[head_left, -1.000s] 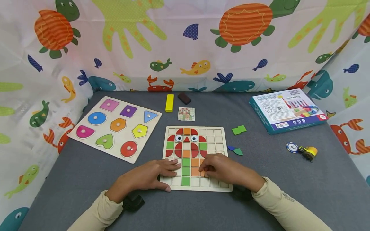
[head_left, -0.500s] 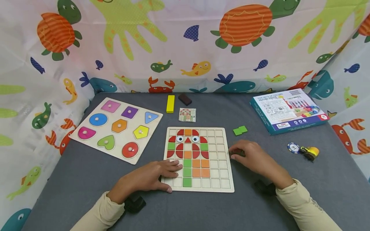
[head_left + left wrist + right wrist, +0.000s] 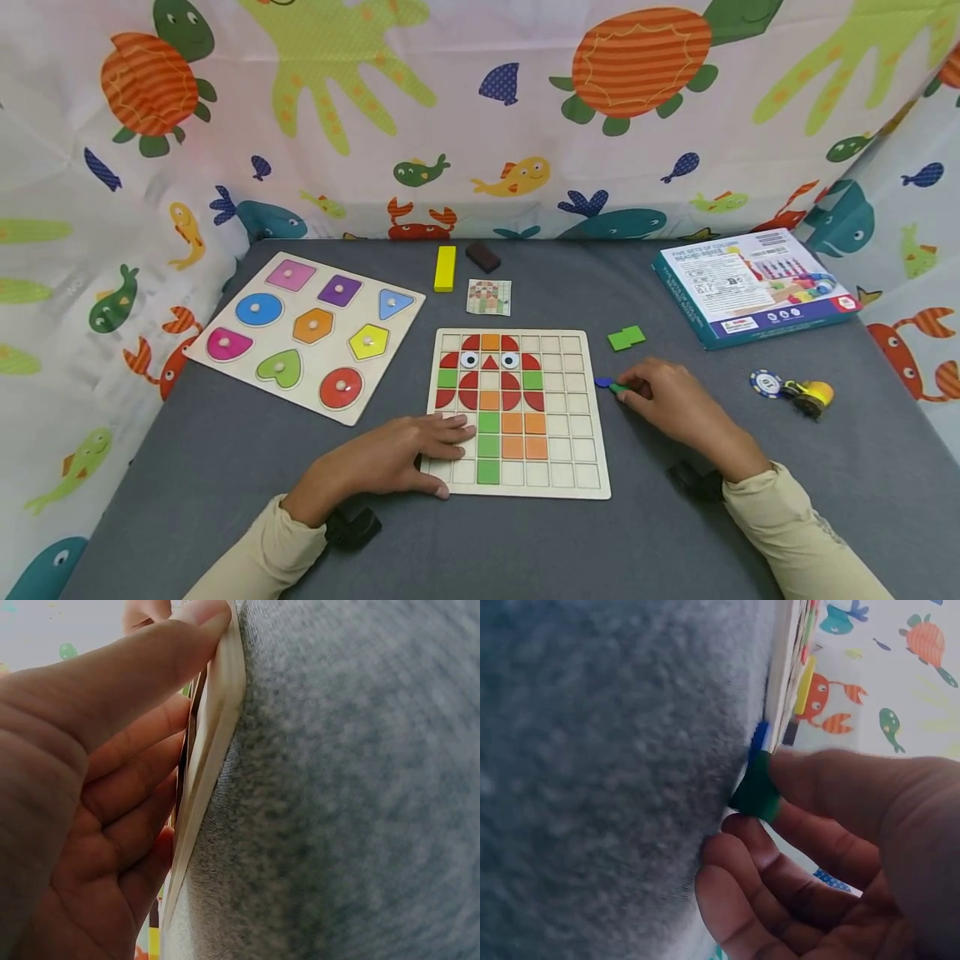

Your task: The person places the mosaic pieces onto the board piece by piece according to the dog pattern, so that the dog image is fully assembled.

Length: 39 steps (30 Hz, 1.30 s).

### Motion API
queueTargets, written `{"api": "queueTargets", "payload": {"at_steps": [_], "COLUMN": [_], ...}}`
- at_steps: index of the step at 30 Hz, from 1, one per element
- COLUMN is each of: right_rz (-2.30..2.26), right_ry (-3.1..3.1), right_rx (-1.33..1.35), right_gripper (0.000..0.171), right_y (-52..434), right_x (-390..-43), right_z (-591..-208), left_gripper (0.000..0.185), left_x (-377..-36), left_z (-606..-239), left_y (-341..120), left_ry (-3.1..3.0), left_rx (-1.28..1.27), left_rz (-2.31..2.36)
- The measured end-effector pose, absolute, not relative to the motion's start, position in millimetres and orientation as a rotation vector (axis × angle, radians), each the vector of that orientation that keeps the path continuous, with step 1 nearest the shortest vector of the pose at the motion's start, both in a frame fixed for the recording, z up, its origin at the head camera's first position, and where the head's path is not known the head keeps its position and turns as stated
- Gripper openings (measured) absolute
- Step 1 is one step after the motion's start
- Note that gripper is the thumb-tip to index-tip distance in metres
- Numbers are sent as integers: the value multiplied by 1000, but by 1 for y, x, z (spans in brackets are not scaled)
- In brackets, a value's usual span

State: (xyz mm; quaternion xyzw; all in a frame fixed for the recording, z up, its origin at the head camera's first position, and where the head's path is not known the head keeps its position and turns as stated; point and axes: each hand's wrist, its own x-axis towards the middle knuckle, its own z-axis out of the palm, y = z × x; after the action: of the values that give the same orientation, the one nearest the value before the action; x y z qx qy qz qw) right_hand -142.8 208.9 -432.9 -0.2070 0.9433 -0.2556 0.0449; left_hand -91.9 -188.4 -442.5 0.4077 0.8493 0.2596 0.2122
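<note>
A wooden grid board (image 3: 566,425) lies on the cloth, its squares partly filled with red, green and orange tiles and two eye tiles. My left hand (image 3: 382,457) rests on the board's near left corner, fingers spread, the thumb along the edge in the left wrist view. Just off the board's right side, my right hand (image 3: 667,396) pinches a green curved tile (image 3: 757,787) between thumb and forefinger. A blue tile (image 3: 603,382) lies beside it, near the board. Behind that hand are green square tiles (image 3: 626,337), overlapping.
To the left lies a wooden shape puzzle (image 3: 330,279) with knobbed pieces. A yellow block (image 3: 445,268), a dark brown block (image 3: 482,257) and a pattern card (image 3: 489,297) sit behind the board. At right are a box (image 3: 757,287), a poker chip (image 3: 766,383) and a small yellow-and-black toy (image 3: 810,397).
My right hand has left the orange tiles on the board and moved right, onto the green curved tile on the cloth. The left hand has stayed on the board.
</note>
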Motion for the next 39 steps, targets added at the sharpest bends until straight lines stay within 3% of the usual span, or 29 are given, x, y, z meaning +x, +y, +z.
{"api": "queueTargets", "payload": {"at_steps": [19,27,39], "right_rz": [-871,-1046,-1030], "right_ry": [2856,2706,2674], "right_rx": [-653,-687,-773], "right_gripper": [14,29,15], "right_y": [203,200,188], "right_x": [-142,-139,-139], "right_z": [-426,-424,-426], "left_gripper": [58,58,58], "left_x": [-92,-92,-92], "left_z": [-443,-443,-443], "left_y": [-188,-188,-188], "left_ry": [2358,2354,2350], "left_rx": [1132,1138,1137], "left_rz": [712,716,725]}}
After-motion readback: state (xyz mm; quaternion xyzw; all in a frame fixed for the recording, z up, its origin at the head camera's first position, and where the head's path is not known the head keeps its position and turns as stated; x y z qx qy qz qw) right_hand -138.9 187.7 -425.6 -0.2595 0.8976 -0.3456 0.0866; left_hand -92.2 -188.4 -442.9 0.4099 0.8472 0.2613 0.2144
